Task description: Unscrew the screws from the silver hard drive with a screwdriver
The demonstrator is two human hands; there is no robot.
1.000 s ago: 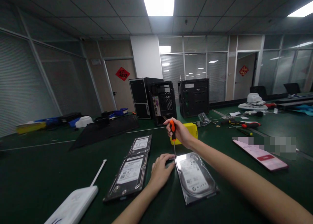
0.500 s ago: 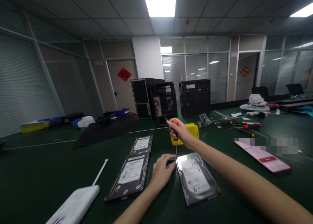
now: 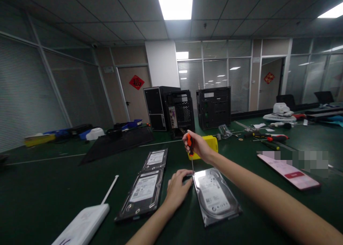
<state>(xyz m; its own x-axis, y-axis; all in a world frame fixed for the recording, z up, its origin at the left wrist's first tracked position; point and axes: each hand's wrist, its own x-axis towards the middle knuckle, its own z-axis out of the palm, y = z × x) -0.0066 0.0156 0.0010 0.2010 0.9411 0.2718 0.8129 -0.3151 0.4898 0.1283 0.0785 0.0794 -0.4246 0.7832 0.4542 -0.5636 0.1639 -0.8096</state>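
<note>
My right hand (image 3: 198, 145) is closed around the orange and black handle of a screwdriver (image 3: 190, 143). The shaft points down, its tip at the top left corner of a silver hard drive (image 3: 213, 193) lying flat on the table. My left hand (image 3: 178, 186) rests at that drive's left side, forefinger at the corner by the tip and thumb against the edge. Whether a screw sits under the tip is too small to tell. Left of my left hand lie two more hard drives, a nearer one (image 3: 144, 189) and a farther one (image 3: 155, 158).
A yellow box (image 3: 211, 145) stands behind my right hand. Computer cases (image 3: 214, 107) line the back. To the right are a pink phone (image 3: 292, 173) and several hand tools (image 3: 277, 138). A white device (image 3: 83, 223) with a stick-like arm lies front left on the green table.
My right hand has shifted its grip, and the screwdriver handle now leans slightly left and shows more. The left hand and the drives stay in place.
</note>
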